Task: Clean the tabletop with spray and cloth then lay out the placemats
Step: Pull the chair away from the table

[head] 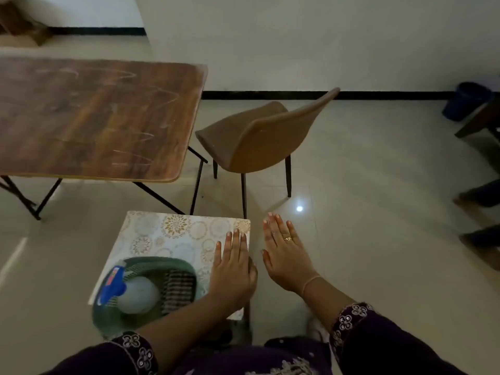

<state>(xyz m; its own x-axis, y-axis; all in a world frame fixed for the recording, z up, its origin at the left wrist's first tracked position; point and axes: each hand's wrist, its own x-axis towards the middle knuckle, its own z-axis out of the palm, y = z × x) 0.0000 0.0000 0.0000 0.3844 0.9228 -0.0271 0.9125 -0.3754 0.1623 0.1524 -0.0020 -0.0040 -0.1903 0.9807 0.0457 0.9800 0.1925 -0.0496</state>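
- Far up and to the left of the left hand: wooden tabletop (94, 117), streaked with pale curved smears, on thin black folding legs.
- Just left of the left hand's wrist: green basket (107, 319), sitting on the near part of a small stand and overhanging its near edge.
- At the basket's left rim, well left of the left hand: spray bottle (112, 284) with a blue trigger head, lying tilted.
- Beside the blue head, inside the basket: pale round shape (138, 295); bottle body or bundled cloth, cannot tell.
- Between that shape and the left hand, also inside the basket: dark striped woven piece (178, 293); cloth or placemats, cannot tell.
- Under the left hand: small stand (167, 234) with a floral patterned top.
- Left hand (232, 269): released, fingers straight and together, palm down over the stand's right edge, grasping nothing; touching or hovering, cannot tell.
- Up beyond both hands: brown chair (259, 139) at the tabletop's right end.
- Right hand (284, 255): released, fingers straight, palm down above the floor just right of the stand, apart from the left hand, grasping nothing; ring (288, 239) on one finger.
- Far up and right of the right hand: dark blue bin (465, 101) by the wall.
- Well right of the right hand, at the frame edge: blurred feet (479, 196) of other people.
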